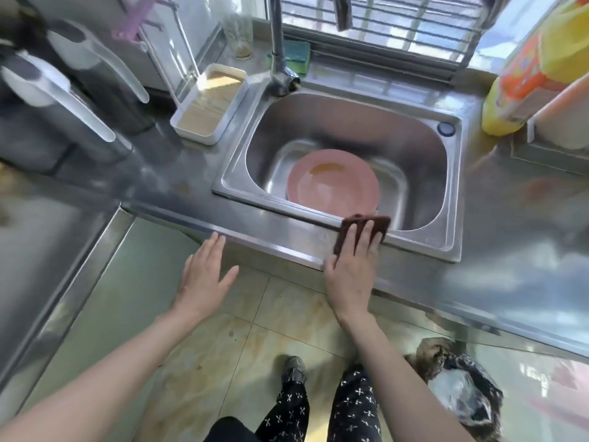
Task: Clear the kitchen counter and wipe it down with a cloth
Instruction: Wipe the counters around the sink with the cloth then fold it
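Sensibly, the right hand (352, 269) pressed flat-fingered on the dark cloth (366, 229) at the counter's (191, 189) front edge beside the sink (452, 244); the left hand (204, 275) hovered spread, empty. Firm, overlapping strokes would serve best.

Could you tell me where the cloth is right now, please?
The cloth lies on the sink's front rim, pressed flat under the right hand, just in front of the pink plate.
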`<action>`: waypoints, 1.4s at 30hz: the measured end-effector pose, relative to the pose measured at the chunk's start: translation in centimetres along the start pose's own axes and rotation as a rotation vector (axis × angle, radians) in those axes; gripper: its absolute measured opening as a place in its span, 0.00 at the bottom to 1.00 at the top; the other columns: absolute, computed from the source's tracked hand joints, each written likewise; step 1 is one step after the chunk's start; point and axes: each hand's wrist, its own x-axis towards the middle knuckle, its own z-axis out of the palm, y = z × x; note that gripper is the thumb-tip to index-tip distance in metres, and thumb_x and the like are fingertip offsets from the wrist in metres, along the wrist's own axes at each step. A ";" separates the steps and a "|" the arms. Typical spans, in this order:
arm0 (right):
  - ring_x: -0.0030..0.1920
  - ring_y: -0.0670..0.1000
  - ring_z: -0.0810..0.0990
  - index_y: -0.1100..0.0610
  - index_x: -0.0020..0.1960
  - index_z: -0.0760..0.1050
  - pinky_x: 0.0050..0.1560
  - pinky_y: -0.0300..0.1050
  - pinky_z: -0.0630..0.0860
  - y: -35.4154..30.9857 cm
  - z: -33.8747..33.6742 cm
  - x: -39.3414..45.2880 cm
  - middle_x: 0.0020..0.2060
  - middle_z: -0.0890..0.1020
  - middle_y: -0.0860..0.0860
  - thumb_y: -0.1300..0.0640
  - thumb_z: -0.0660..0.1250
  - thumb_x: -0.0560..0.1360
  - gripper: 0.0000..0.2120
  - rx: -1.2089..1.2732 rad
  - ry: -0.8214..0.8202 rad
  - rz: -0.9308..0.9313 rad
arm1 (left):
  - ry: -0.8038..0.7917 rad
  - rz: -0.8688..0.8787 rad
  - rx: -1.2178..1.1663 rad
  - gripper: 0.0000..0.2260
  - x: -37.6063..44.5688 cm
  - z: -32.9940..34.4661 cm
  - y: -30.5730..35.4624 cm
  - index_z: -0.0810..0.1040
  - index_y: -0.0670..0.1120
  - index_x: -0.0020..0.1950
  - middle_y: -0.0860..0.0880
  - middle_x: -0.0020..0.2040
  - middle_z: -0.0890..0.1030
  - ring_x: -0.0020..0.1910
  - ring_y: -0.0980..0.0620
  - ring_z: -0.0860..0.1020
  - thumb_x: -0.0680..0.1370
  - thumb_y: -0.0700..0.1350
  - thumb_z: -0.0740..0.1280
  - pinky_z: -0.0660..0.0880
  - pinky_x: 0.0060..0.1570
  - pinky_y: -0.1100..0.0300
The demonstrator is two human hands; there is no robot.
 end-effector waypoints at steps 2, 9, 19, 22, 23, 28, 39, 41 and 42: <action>0.72 0.67 0.57 0.65 0.71 0.62 0.71 0.59 0.52 -4.3 1.8 0.3 0.72 0.60 0.64 0.55 0.53 0.71 0.30 -0.026 -0.078 -0.222 | 0.000 -0.017 0.001 0.28 0.0 -0.4 -1.0 0.54 0.42 0.74 0.45 0.76 0.54 0.75 0.47 0.54 0.78 0.49 0.60 0.52 0.73 0.50; 0.74 0.64 0.50 0.63 0.74 0.57 0.73 0.58 0.55 -4.3 1.0 2.3 0.75 0.55 0.60 0.57 0.56 0.73 0.30 -0.131 -0.249 -0.508 | 0.023 -0.038 -0.033 0.27 0.7 -2.4 -2.5 0.56 0.41 0.74 0.44 0.76 0.55 0.75 0.46 0.56 0.78 0.47 0.61 0.53 0.72 0.51; 0.74 0.66 0.52 0.66 0.73 0.54 0.73 0.55 0.52 -9.7 3.1 1.8 0.74 0.55 0.64 0.59 0.64 0.70 0.35 -0.022 -0.072 0.045 | 0.080 -0.173 -0.172 0.27 2.5 -2.9 -4.7 0.53 0.42 0.74 0.46 0.77 0.52 0.75 0.48 0.54 0.78 0.46 0.60 0.53 0.73 0.51; 0.72 0.66 0.58 0.66 0.71 0.61 0.75 0.55 0.50 -13.7 5.4 2.7 0.72 0.61 0.64 0.58 0.65 0.67 0.35 -0.107 -0.121 -0.311 | 0.104 -0.210 -0.149 0.27 3.6 -3.9 -5.9 0.52 0.42 0.75 0.46 0.77 0.52 0.75 0.48 0.54 0.78 0.46 0.59 0.54 0.72 0.51; 0.73 0.64 0.57 0.65 0.72 0.61 0.75 0.54 0.48 -15.0 5.8 3.1 0.72 0.61 0.62 0.58 0.64 0.68 0.34 -0.100 -0.162 -0.414 | 0.112 -0.225 -0.147 0.27 4.1 -4.3 -6.3 0.53 0.42 0.74 0.46 0.77 0.52 0.75 0.48 0.54 0.78 0.45 0.60 0.54 0.72 0.51; 0.74 0.59 0.57 0.58 0.71 0.64 0.72 0.55 0.55 -21.0 7.6 7.8 0.73 0.64 0.54 0.55 0.61 0.73 0.27 -0.036 -0.275 -0.809 | 0.179 -0.286 -0.182 0.28 6.7 -5.9 -8.3 0.54 0.41 0.74 0.45 0.76 0.54 0.75 0.47 0.55 0.77 0.43 0.61 0.54 0.73 0.52; 0.71 0.61 0.63 0.56 0.69 0.69 0.69 0.58 0.64 -26.5 10.4 10.5 0.70 0.68 0.54 0.56 0.62 0.76 0.21 -0.022 -0.262 -0.978 | 0.191 -0.285 -0.160 0.28 8.4 -7.2 -12.2 0.54 0.39 0.73 0.42 0.75 0.57 0.74 0.45 0.57 0.76 0.39 0.62 0.55 0.71 0.53; 0.68 0.62 0.69 0.56 0.65 0.73 0.65 0.58 0.68 -24.8 10.1 9.2 0.67 0.73 0.54 0.57 0.68 0.71 0.23 -0.034 -0.243 -1.031 | 0.180 -0.260 -0.151 0.28 8.3 -7.4 -12.4 0.55 0.39 0.73 0.42 0.75 0.58 0.74 0.45 0.57 0.76 0.39 0.62 0.56 0.71 0.53; 0.68 0.62 0.70 0.56 0.65 0.74 0.65 0.58 0.68 -23.9 9.9 8.4 0.67 0.73 0.54 0.57 0.70 0.69 0.24 -0.042 -0.247 -1.028 | 0.174 -0.239 -0.145 0.27 8.3 -7.4 -12.4 0.55 0.39 0.73 0.43 0.75 0.58 0.74 0.45 0.57 0.76 0.39 0.62 0.55 0.72 0.53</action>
